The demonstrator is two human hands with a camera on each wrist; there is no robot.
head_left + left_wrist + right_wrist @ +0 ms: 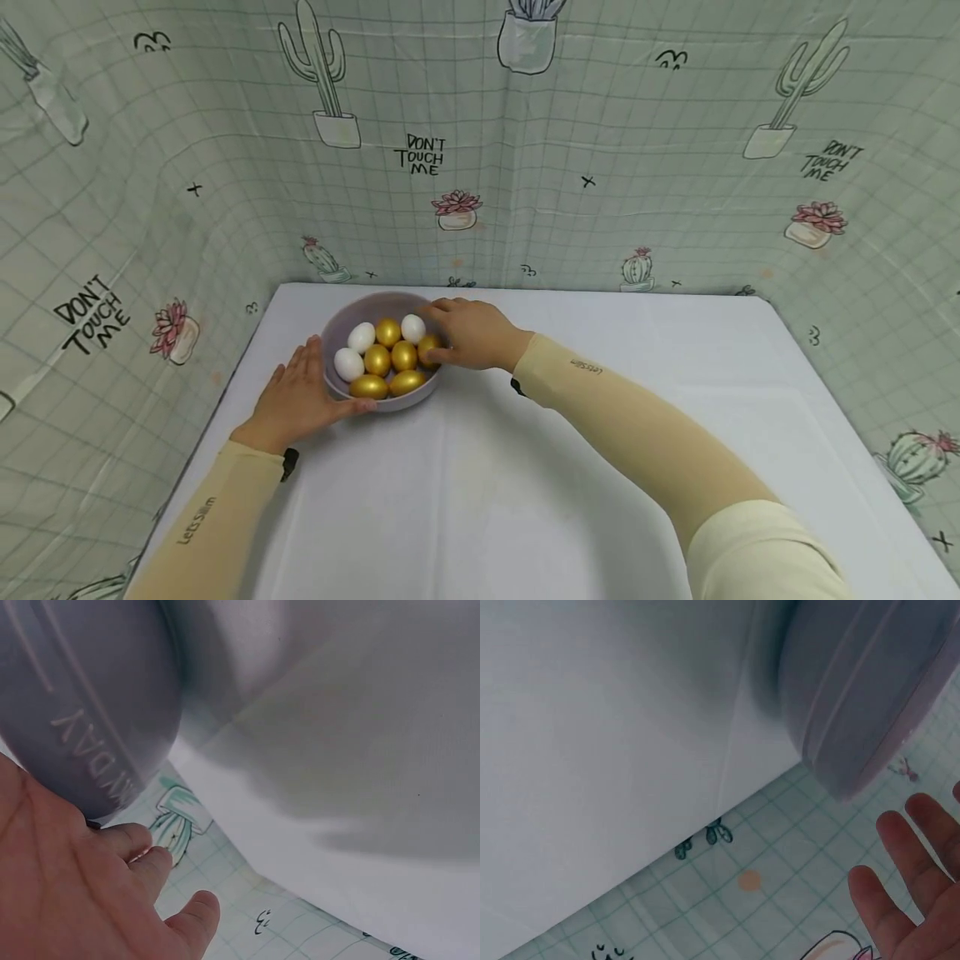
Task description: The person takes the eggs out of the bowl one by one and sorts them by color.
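A mauve-grey bowl (pixel 408 402) stands at the back left of the white table, with several gold eggs (pixel 403 356) and 3 white eggs (pixel 348 364) in it. My left hand (pixel 294 400) lies along the bowl's left side, fingers pointing away from me and thumb stretched across the front rim. From the other side my right hand (pixel 480 333) reaches over the right rim. Its thumb overlaps the rightmost gold egg (pixel 428 348) in the head view, and its fingers are at the back rim. The right wrist view shows spread fingers (pixel 907 844) beside the bowl's wall (pixel 855 697).
The white table (pixel 510 467) extends to the right and in front of the bowl. Behind it and along both sides hangs a checked cloth (pixel 540 208) printed with cacti and lettering. Lettering also marks the bowl's outer wall (pixel 90 697).
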